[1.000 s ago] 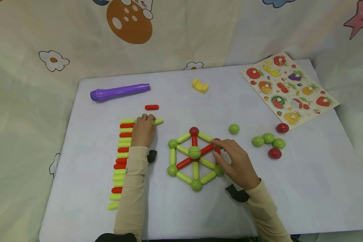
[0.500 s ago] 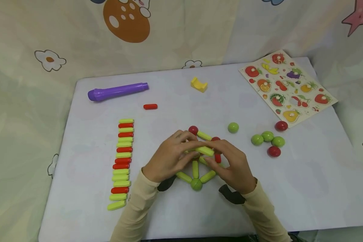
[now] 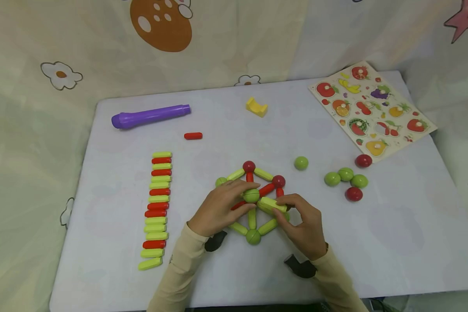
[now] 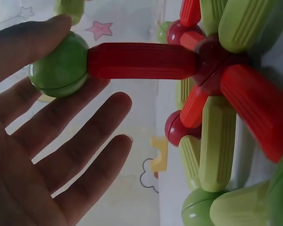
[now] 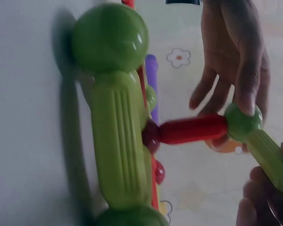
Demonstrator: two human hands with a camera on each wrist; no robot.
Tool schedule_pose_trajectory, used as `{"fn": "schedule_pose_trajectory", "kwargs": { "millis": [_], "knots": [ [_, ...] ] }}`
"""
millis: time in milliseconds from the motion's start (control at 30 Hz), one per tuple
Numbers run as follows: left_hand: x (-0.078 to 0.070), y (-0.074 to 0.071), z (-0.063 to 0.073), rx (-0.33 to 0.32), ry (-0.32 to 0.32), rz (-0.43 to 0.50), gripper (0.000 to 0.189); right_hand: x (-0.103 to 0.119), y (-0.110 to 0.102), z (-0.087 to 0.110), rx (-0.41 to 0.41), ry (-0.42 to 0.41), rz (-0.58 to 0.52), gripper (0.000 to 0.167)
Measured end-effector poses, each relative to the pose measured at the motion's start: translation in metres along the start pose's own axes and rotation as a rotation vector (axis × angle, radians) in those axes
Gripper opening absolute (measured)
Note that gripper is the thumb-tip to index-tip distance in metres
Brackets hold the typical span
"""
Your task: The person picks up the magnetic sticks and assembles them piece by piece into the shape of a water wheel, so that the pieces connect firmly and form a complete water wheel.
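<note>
My left hand (image 3: 220,208) pinches a green ball (image 3: 251,196) between thumb and fingers. This ball tops a red rod (image 4: 141,61), which stands up from the dark red centre ball (image 4: 212,66) of a six-sided frame of balls and rods. My right hand (image 3: 306,225) pinches a yellow-green rod (image 3: 271,205) at its outer end. The rod's other end meets the green ball, and it slants down to the right, as the right wrist view also shows the slanted rod (image 5: 269,157). Parts of the frame's left side are hidden behind my left hand.
A column of red and yellow-green rods (image 3: 156,199) lies to the left. One red rod (image 3: 193,136), a purple toy microphone (image 3: 151,116) and a yellow curved block (image 3: 256,107) lie farther back. Loose balls (image 3: 346,174) and a fruit puzzle board (image 3: 374,110) are at right.
My left hand has come from the rod column to the frame with a yellow-green rod. My right hand now holds that rod, while the left has taken hold of the raised green ball.
</note>
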State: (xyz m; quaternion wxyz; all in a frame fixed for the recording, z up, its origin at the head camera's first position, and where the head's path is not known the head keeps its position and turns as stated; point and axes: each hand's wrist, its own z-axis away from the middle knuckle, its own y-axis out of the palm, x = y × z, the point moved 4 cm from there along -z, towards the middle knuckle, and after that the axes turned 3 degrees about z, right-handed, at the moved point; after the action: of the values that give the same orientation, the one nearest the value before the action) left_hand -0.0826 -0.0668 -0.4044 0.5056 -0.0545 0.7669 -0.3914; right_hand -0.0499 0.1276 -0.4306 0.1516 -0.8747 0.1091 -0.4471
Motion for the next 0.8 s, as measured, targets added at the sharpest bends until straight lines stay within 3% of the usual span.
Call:
{"fn": "schedule_pose_trajectory", "kwargs": {
  "millis": [200, 300, 367, 467, 567, 700, 800],
  "knots": [
    [0.002, -0.002, 0.0, 0.027, -0.041, 0.049, 0.051, 0.0, 0.006, 0.001, -0.028, 0.016, 0.009, 0.026],
    [0.009, -0.017, -0.002, 0.019, -0.112, 0.09, 0.05, 0.0, 0.004, 0.0, -0.025, 0.003, 0.023, 0.03],
    [0.019, -0.034, -0.007, -0.04, -0.186, 0.032, 0.047, 0.0, 0.001, 0.0, -0.023, -0.002, 0.031, 0.029],
    [0.046, -0.06, -0.023, -0.139, -0.311, -0.184, 0.044, -0.002, -0.004, -0.001, -0.034, 0.001, 0.027, 0.026],
    [0.082, -0.074, -0.039, -0.166, -0.478, -0.353, 0.047, -0.004, -0.008, 0.0, -0.051, 0.02, 0.024, 0.023],
    [0.127, -0.078, -0.049, -0.121, -0.674, -0.404, 0.05, -0.007, -0.014, 0.002, -0.077, 0.051, 0.06, 0.022],
    [0.146, -0.078, -0.051, -0.137, -0.731, -0.457, 0.046, -0.009, -0.017, 0.003, -0.088, 0.072, 0.089, 0.022]
  ]
}}
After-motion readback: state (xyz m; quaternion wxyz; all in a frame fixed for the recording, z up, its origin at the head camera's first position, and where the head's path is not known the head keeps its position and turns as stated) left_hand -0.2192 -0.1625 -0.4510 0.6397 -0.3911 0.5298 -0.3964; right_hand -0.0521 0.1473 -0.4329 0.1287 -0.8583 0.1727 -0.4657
